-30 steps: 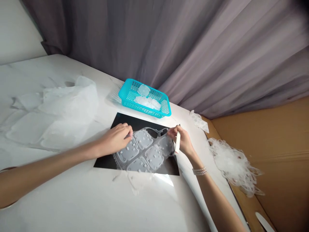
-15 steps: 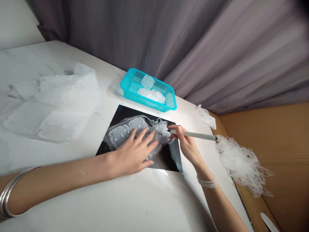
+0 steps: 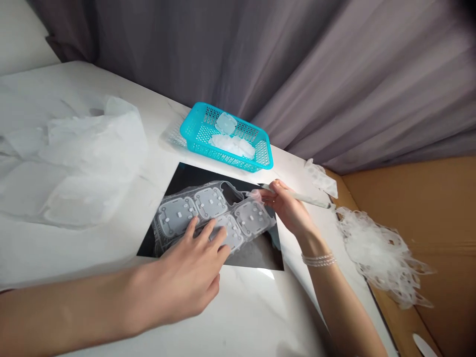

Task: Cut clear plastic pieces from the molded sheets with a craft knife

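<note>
A translucent plastic sheet with rounded-square moulded panels (image 3: 210, 202) lies on a dark glossy board (image 3: 267, 258). My left hand (image 3: 193, 263) rests on the sheet's near side, palm down and fingers stretched apart. At the sheet's far right edge is my right hand (image 3: 288, 206), which holds a pale, pen-like tool (image 3: 312, 200) between thumb and fingers. The tool's dark narrow tip points left, above the board. Some right fingertips touch the sheet's edge near its upper right corner; whether they pinch it, I cannot tell.
Behind the board stands a turquoise basket (image 3: 191, 134) with white translucent pieces inside. A big heap of translucent sheets (image 3: 92, 163) lies on the left. Frilly plastic scraps (image 3: 383, 253) hang at the right edge by a cardboard box (image 3: 409, 208). A small white piece (image 3: 322, 179) lies behind my right hand.
My left hand has slid back toward me and left, uncovering more panels. The sheet now lies flatter at its right end. My right hand has tilted the tool and shifted slightly away from me.
</note>
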Demonstrator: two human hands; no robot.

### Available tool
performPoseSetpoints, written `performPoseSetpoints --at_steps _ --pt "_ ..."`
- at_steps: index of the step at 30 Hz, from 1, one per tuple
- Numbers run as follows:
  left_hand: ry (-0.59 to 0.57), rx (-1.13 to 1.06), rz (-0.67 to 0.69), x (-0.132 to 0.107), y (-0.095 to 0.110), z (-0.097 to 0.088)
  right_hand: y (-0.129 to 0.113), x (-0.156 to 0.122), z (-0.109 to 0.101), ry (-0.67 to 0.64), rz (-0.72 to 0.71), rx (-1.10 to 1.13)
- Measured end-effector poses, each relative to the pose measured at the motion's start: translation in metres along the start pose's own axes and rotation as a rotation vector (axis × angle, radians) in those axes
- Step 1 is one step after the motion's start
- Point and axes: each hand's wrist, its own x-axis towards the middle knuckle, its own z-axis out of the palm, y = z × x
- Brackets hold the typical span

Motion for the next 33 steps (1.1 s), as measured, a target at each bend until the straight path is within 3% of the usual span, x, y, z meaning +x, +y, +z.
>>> performPoseSetpoints --at_steps 3,7,9,12,14,17,21,25,28,30,33 --pt "0.012 -0.085 -0.035 0.013 -0.009 -0.017 -0.013 -0.022 0.019 -0.090 0.014 0.029" --pt "0.230 -0.153 -0.167 0.051 -0.043 -0.035 -0.023 -0.057 0.043 -0.260 0.081 -0.285" --pt "0.211 -0.149 -0.117 0.066 -0.060 -0.033 -0.024 -0.066 0.045 -0.173 0.060 -0.415" --pt "0.098 -0.188 -0.010 0.074 -0.076 -0.020 -0.020 -0.064 0.034 0.142 -0.030 -0.544" --pt "0.091 -0.254 -0.001 0.075 -0.080 -0.012 -0.014 -0.059 0.027 0.245 -0.043 -0.670" --pt "0.124 -0.316 -0.009 0.074 -0.082 -0.008 0.001 -0.054 0.032 0.175 -0.015 -0.707" --pt "0.154 -0.340 -0.042 0.076 -0.082 -0.020 0.020 -0.048 0.054 0.134 -0.072 -0.654" --pt "0.289 -0.424 -0.158 0.088 -0.076 -0.039 0.013 -0.037 0.046 0.283 -0.235 -0.649" --pt "0.408 -0.704 -0.274 0.108 -0.073 -0.044 -0.002 -0.037 0.026 0.468 -0.334 -0.718" --pt "0.427 -0.849 -0.306 0.124 -0.074 -0.040 -0.007 -0.047 0.022 0.545 -0.381 -0.779" --pt "0.450 -0.924 -0.339 0.146 -0.081 -0.027 0.002 -0.068 0.038 0.453 -0.463 -0.898"
